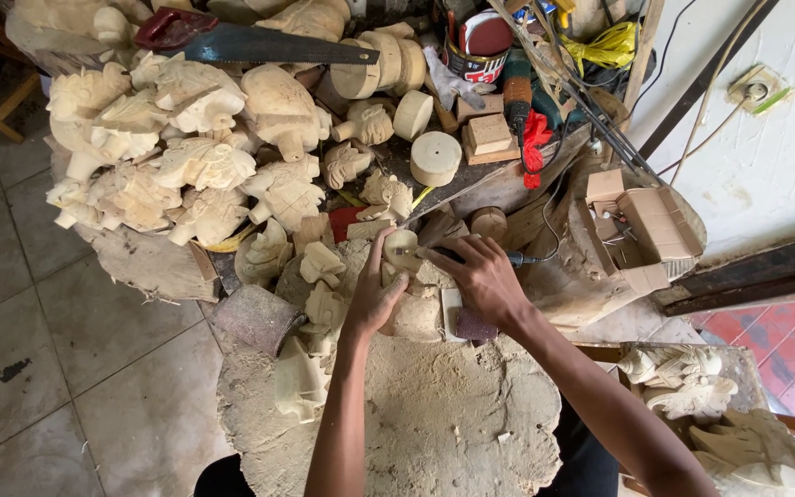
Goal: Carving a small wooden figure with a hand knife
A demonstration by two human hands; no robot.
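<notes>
**Wooden carving under the rotary tool, shaping partly done**

Pale wooden carving [404, 276] sits on the dusty stump-like work block [434, 414], at its far edge, just in front of the heaped bench. Its rounded top is already formed and stands up between the two hands; the lower body looks rougher and blockier, so I judge the shaping well begun but not finished. How much fine detail is cut cannot be told from here.

Left hand [374, 296] is wrapped around the carving's left side, fingers curled and the thumb raised along the rounded top, steadying the piece against the block. Right hand [482, 276] is closed in a narrow grip on a slim corded rotary tool [453, 253], its tip pointing left and touching or nearly touching the top of the carving; the cord runs off to the right towards the tangle of cables.

Behind the hands lies a large pile of finished-looking carved pieces [186, 156], with a handsaw [259, 41] resting on top of it. Round turned wooden blanks [436, 156] lie further right on the bench, near small rectangular wood blocks [488, 133]. More carved figures [692, 387] rest on a stand at the person's right. A thick layer of sawdust covers the work block around the piece.
</notes>
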